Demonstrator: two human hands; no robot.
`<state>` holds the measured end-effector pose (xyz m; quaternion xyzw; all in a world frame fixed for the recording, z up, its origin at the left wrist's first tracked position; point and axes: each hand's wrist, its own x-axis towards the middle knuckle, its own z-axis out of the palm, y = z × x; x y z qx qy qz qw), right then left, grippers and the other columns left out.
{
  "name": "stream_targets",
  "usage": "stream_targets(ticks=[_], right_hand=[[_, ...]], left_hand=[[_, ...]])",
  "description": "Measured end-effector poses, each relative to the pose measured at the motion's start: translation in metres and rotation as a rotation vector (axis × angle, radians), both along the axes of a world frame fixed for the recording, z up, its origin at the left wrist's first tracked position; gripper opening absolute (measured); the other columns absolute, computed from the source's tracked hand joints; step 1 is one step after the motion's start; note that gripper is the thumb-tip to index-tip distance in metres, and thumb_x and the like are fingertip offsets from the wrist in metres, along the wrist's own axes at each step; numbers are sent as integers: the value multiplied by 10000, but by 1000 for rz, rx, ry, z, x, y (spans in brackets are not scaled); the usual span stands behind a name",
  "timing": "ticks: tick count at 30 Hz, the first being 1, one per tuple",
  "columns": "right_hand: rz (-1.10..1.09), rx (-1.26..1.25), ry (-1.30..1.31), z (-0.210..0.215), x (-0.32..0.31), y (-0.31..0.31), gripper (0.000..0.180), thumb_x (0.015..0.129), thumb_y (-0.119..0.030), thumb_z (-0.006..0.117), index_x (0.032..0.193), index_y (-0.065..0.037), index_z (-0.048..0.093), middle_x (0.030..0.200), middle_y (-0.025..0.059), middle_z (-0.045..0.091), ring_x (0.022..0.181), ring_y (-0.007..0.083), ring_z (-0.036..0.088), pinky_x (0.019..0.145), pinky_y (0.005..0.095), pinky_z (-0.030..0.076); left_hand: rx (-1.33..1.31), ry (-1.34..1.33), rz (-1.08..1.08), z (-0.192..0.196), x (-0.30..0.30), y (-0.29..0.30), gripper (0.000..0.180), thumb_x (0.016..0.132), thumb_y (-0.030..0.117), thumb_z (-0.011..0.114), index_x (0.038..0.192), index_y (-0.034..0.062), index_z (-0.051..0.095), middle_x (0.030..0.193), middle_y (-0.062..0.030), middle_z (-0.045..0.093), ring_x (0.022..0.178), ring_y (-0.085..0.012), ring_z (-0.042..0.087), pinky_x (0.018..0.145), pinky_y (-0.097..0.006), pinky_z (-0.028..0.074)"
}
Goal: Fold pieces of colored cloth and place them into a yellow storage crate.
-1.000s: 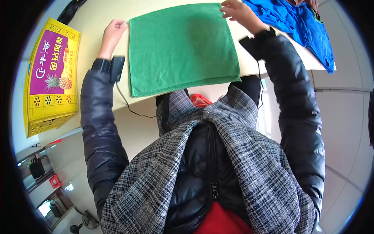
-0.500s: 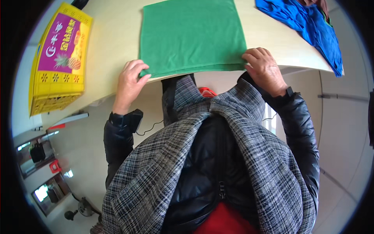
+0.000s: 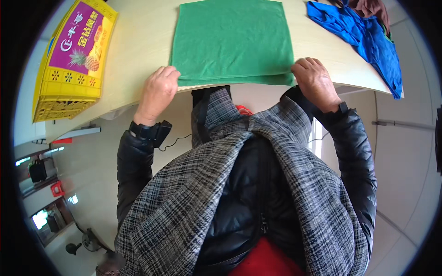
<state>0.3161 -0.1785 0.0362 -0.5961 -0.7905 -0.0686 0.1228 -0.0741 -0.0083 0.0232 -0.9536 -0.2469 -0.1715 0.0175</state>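
A green cloth (image 3: 232, 41), roughly square, lies spread on a pale tabletop (image 3: 133, 50) in front of a seated person, its near side reaching the tabletop's edge, where the borders of two layers show one just above the other. The person's left hand (image 3: 159, 89) is at the cloth's near left corner, fingers (image 3: 172, 74) curled closed with the corner pinched at their tips. The right hand (image 3: 315, 83) mirrors it at the near right corner, its fingers (image 3: 299, 68) also drawn together on the fabric. So the cloth stretches between the two sets of fingers and away beyond them. From where I stand, a yellow crate (image 3: 69, 76) sits well off to the person's left, and a rumpled blue cloth (image 3: 361, 34) lies to the right, apart from the green one.
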Motion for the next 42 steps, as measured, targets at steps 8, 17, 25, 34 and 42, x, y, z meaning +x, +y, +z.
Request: stream_targets(ticks=[8, 17, 25, 34, 42], right_hand=[[70, 53, -23, 26, -18, -11, 173, 770, -14, 608, 943, -21, 607, 886, 101, 596, 856, 296, 593, 810, 400, 484], [106, -20, 80, 0, -31, -22, 176, 763, -36, 627, 938, -29, 610, 865, 96, 589, 835, 290, 590, 780, 398, 479], [40, 4, 299, -6, -29, -17, 114, 804, -29, 660, 912, -39, 626, 863, 95, 613, 846, 291, 614, 750, 397, 505], [-143, -74, 658, -2, -21, -7, 94, 863, -94, 650, 943, -45, 655, 863, 104, 653, 767, 260, 652, 689, 347, 531], [-201, -245, 1020, 9, -23, -1, 104, 944, -99, 660, 1013, -22, 651, 746, -9, 592, 681, 55, 552, 623, 226, 474]], left_hand=[[-83, -114, 61, 32, -12, 10, 169, 792, -41, 610, 951, 15, 624, 1014, -128, 648, 946, -324, 624, 808, -401, 516], [-156, -99, 106, 0, -24, 10, 173, 778, -25, 627, 949, 4, 623, 1058, -121, 646, 999, -321, 612, 845, -406, 505], [378, -54, -477, -30, 91, -71, 129, 857, 157, 606, 980, 149, 644, 1181, -40, 580, 1173, -229, 514, 1058, -433, 397], [385, -201, -338, -56, 165, -78, 142, 801, 176, 670, 941, 155, 677, 1200, -17, 570, 1216, -228, 493, 1092, -453, 344], [58, -494, -246, -15, 178, -81, 297, 678, 77, 804, 940, 99, 666, 1142, -43, 602, 1154, -274, 541, 1014, -470, 403]])
